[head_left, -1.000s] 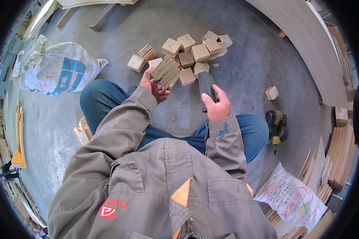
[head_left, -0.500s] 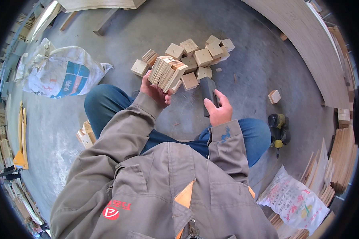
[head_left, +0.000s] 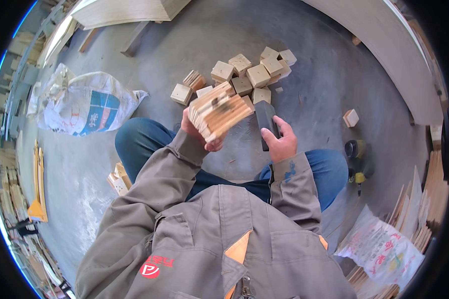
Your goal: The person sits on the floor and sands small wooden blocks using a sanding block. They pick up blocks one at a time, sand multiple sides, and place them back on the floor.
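My left hand holds up a chunky layered plywood block, fingers wrapped under and around its near side. A dark stain or hollow marks the block's upturned striped face. In my right hand is a dark grey oblong bar, pinched between thumb and fingers along its right edge. The bar is apart from the block, just to its right. Beyond both hands, several pale wooden blocks lie loosely heaped on the floor, some hidden behind the held block.
A white sack lies at left, another sack at lower right. By my right knee sits a yellow-and-black power tool, with a lone wooden block beyond. Large boards stand at right; more blocks lie by my left knee.
The plywood block has been turned in my left hand, so its striped layered face now points up. My right hand still holds the dark bar. The whole view has shifted slightly.
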`<state>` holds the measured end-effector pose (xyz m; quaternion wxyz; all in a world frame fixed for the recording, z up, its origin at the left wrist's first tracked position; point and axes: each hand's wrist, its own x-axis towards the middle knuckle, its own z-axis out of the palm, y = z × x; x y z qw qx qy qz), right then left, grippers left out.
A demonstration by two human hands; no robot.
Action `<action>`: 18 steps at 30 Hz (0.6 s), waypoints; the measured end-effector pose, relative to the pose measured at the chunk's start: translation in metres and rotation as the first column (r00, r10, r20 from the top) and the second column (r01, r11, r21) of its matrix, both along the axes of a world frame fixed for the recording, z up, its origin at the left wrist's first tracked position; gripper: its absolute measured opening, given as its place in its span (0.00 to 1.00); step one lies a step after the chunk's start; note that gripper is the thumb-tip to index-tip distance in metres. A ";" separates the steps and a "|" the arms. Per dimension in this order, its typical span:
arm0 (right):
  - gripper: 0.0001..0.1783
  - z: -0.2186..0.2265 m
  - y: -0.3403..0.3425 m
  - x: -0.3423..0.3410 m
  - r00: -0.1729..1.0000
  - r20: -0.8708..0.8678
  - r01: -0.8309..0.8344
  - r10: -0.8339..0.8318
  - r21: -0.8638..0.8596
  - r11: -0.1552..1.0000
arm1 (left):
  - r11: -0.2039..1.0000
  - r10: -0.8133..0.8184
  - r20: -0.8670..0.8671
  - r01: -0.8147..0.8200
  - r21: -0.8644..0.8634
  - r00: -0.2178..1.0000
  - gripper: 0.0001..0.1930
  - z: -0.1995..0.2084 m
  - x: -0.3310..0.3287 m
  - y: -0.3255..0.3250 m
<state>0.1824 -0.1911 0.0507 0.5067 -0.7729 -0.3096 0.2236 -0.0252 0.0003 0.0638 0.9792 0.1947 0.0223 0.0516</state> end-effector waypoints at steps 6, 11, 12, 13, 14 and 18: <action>0.33 0.011 0.003 -0.004 0.995 0.079 -0.068 0.063 0.061 0.996 | 0.999 0.047 0.186 -0.042 -0.035 0.981 0.49 -0.025 -0.011 0.000; 0.34 0.017 0.004 -0.008 0.993 -0.022 -0.107 0.112 0.162 0.981 | 0.993 -0.060 0.173 0.076 -0.086 0.983 0.46 -0.044 -0.007 0.007; 0.34 0.017 0.004 -0.009 0.992 -0.033 -0.115 0.123 0.179 0.977 | 0.993 -0.031 0.092 0.041 -0.106 0.995 0.47 -0.043 -0.008 0.004; 0.33 0.015 0.004 -0.010 0.989 -0.058 -0.118 0.132 0.207 0.971 | 0.995 -0.026 0.042 0.030 -0.090 0.999 0.47 -0.037 -0.006 0.002; 0.33 0.013 0.005 -0.012 0.986 -0.083 -0.119 0.142 0.235 0.965 | 0.997 -0.015 0.009 0.016 -0.078 1.000 0.47 -0.039 -0.007 0.002; 0.32 0.005 0.005 -0.008 0.986 0.069 -0.163 0.150 0.263 0.951 | 0.999 0.007 -0.090 -0.010 -0.036 0.996 0.45 -0.041 -0.002 0.000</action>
